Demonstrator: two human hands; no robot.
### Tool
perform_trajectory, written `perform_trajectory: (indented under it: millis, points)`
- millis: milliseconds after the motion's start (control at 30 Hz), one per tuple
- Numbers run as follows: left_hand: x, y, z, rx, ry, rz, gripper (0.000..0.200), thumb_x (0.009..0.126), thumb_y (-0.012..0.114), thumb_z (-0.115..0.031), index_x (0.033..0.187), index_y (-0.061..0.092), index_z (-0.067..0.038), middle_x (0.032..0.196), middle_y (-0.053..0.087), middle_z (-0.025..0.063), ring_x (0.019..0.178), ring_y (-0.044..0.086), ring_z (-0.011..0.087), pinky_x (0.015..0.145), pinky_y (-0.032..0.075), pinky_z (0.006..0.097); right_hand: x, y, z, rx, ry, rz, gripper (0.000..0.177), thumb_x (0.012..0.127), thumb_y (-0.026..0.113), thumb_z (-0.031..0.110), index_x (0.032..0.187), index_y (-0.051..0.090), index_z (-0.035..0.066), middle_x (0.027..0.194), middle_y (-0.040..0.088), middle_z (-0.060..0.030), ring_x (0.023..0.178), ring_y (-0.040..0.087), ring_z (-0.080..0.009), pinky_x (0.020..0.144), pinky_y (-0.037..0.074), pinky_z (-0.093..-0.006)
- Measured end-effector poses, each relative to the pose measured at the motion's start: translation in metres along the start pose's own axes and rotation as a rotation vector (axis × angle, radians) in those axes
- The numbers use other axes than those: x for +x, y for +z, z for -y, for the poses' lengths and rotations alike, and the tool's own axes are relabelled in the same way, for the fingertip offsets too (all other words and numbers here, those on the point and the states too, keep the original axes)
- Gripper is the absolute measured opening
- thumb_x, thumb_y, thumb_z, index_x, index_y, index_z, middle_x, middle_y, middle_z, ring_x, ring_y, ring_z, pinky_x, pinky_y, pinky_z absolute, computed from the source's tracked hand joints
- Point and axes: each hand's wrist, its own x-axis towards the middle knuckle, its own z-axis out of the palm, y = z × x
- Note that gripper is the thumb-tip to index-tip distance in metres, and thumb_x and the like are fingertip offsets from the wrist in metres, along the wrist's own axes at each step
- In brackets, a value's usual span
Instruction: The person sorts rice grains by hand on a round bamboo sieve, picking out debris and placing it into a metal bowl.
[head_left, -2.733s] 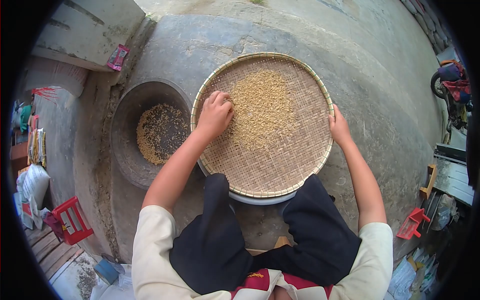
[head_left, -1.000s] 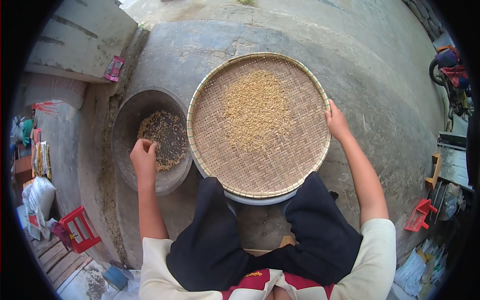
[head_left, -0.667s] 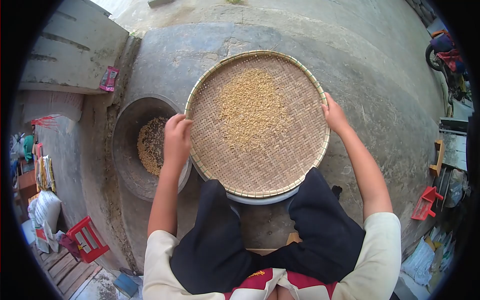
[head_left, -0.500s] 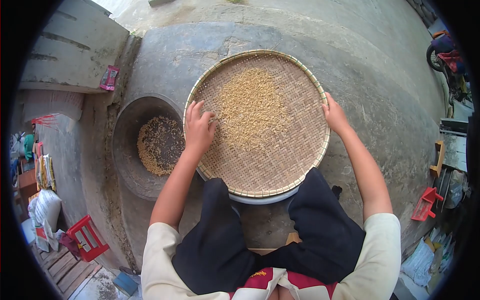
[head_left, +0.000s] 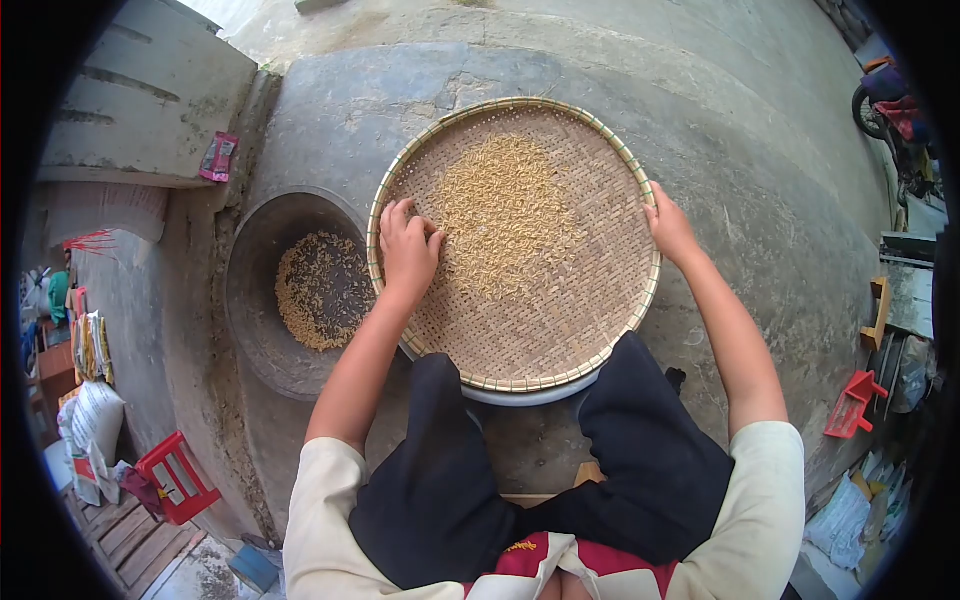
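Far left, a red plastic stool (head_left: 197,507); right of it, a pink packet (head_left: 218,157) showed at the edge of a pale concrete block (head_left: 140,100). Next, on the concrete floor (head_left: 340,110), a wide dark bowl (head_left: 250,340) sat just beside the left edge of a round woven tray (head_left: 590,310). Loose grain (head_left: 293,300) covered part of the bowl's bottom, thickest toward its left side. Left hand (head_left: 408,255) was over the tray just inside its left edge, fingers bent beside the grain heap (head_left: 505,210) — could not tell whether that grip pinched anything. Heap reached from the tray's middle toward its far edge, thinning into stray grains. A pale round vessel (head_left: 530,397) showed under the tray's near edge. Right hand (head_left: 672,225) at the tray's right edge — grip clamped on the rim.
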Motion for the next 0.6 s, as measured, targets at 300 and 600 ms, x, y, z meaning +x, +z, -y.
perform_trajectory:
  millis: [300,600]
  points:
    - [0.001,-0.002,0.002,0.051,0.071,-0.026,0.011,0.079,0.065,-0.013,0.080,0.059,-0.003,0.120,0.049,0.0134,0.121,0.038,0.0329,0.098,0.033,0.0435,-0.002,-0.005,0.006,0.035,-0.017,0.012,0.045,0.090,0.049,0.018,0.132,0.036,0.009,0.110,0.057,-0.0228,0.098,0.056,-0.0392,0.081,0.046,-0.0434]
    - [-0.046,-0.126,0.049,-0.318,-0.578,0.090,0.027,0.079,0.065,-0.011,0.103,0.057,-0.003,0.106,0.056,0.0133,0.098,0.056,0.0272,0.083,0.044,0.0396,-0.003,-0.001,0.003,0.043,0.007,-0.002,0.044,0.091,0.048,0.019,0.132,0.036,0.010,0.109,0.058,-0.0219,0.098,0.057,-0.0389,0.080,0.046,-0.0439]
